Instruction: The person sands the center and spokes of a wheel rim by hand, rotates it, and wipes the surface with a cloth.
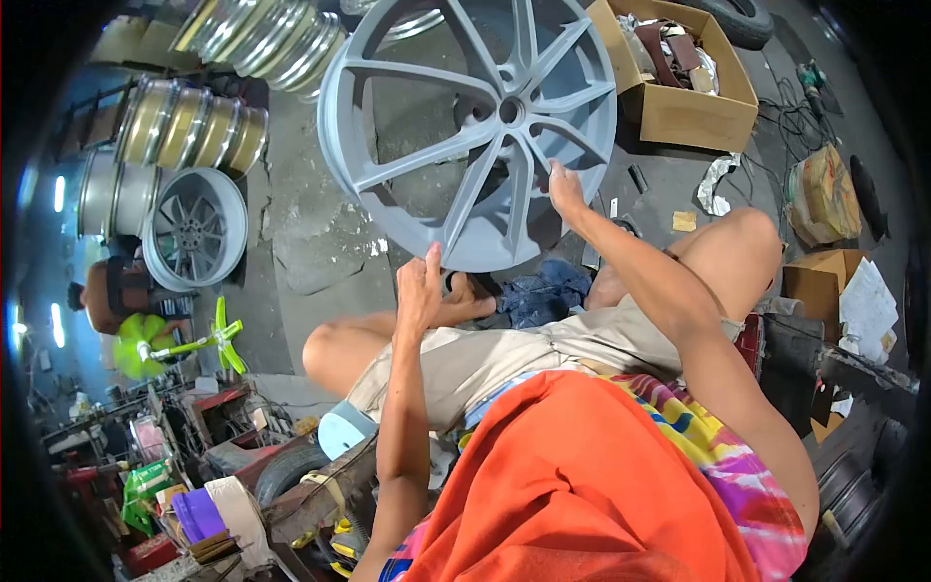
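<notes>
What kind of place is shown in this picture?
Probably a wheel repair or refinishing workshop: a large grey wheel rim is in the person's hands, more rims are stacked at the left, and a tire lies among cluttered equipment.

No text is legible — the pale marks on the green packet [145, 493] are too small and blurred to make out.

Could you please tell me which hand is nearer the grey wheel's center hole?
Right. The right hand is on the wheel, below and right of its center hole; the left hand is farther, at the lower-left rim.
</notes>
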The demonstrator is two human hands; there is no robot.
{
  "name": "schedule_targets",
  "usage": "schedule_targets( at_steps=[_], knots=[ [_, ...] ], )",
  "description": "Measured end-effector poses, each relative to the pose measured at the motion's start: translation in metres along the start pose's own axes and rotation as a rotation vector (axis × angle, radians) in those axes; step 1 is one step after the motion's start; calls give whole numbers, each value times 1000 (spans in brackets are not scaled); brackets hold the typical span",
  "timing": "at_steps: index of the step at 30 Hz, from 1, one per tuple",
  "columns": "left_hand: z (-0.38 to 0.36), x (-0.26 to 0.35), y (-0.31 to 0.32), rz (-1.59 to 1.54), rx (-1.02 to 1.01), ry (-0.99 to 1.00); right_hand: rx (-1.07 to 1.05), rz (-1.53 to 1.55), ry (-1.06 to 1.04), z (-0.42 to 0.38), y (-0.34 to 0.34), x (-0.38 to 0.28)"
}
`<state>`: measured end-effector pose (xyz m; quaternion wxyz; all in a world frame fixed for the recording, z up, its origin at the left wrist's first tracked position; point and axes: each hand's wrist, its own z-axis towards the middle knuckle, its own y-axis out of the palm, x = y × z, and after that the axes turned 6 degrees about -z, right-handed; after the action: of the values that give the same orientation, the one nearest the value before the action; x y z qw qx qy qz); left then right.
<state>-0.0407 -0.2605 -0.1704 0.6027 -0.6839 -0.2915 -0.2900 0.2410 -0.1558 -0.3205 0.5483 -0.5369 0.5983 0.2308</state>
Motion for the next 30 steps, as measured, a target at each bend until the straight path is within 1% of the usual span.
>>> schedule_targets(
  at_steps=[3,4,6,7,8,9,10,11,12,13,14,15,16,17,18,19,20,21,22,23,24,26,27,28,30],
  knots=[
    [1,20,-28,14,90,58,-110,-22,200,-28,-4,-18],
    [7,17,-42,25,91,53,-126,113,242,-54,-12,-43],
    [23,53,-77,133,163,133,-314,378,400,-56,8,-24],
    [36,70,-91,210,198,181,-370,423,447,-71,4,-37],
    [48,99,-103,250,221,209,-422,468,495,-94,-6,-60],
    [64,125,-112,288,241,239,-462,551,491,-110,-12,-73],
    [89,132,-121,358,268,260,-488,576,533,-120,-16,-89],
    [107,149,-127,334,241,222,-546,558,468,-123,-19,-93],
    [128,152,-130,369,294,243,-605,541,399,-123,-20,-97],
    [149,154,-130,409,345,266,-577,461,217,-122,-22,-102],
    [177,147,-121,409,344,263,-579,460,220,-115,-24,-100],
    [206,134,-108,288,493,526,-678,267,58,-100,-28,-95],
    [214,134,-101,158,638,785,-770,71,-103,-93,-34,-97],
    [219,133,-103,157,636,780,-688,140,-259,-93,-43,-97],
    [216,150,-108,-43,352,592,-688,136,-254,-88,-56,-104],
    [215,157,-111,-237,71,395,-582,18,-376,-79,-68,-111],
    [224,157,-112,-243,75,390,-473,-98,-498,-69,-76,-119],
    [242,155,-113,-248,23,410,-476,-104,-499,-61,-83,-127],
    [243,168,-112,-253,-30,434,-303,-147,-692,-52,-89,-136],
    [243,180,-111,-93,16,445,-122,-190,-881,-41,-93,-144],
    [250,186,-109,-101,15,449,-117,-198,-882,-31,-94,-151],
    [269,189,-103,-1,-23,567,-12,-498,-1263,-8,-94,-160],
    [271,195,-99,-108,-76,542,-59,-662,-1339,7,-95,-165],
    [276,195,-99,-109,-69,539,-64,-662,-1344,21,-94,-171],
    [290,194,-100,-148,-192,493,-99,-994,-1626,47,-88,-182]
  ],
)
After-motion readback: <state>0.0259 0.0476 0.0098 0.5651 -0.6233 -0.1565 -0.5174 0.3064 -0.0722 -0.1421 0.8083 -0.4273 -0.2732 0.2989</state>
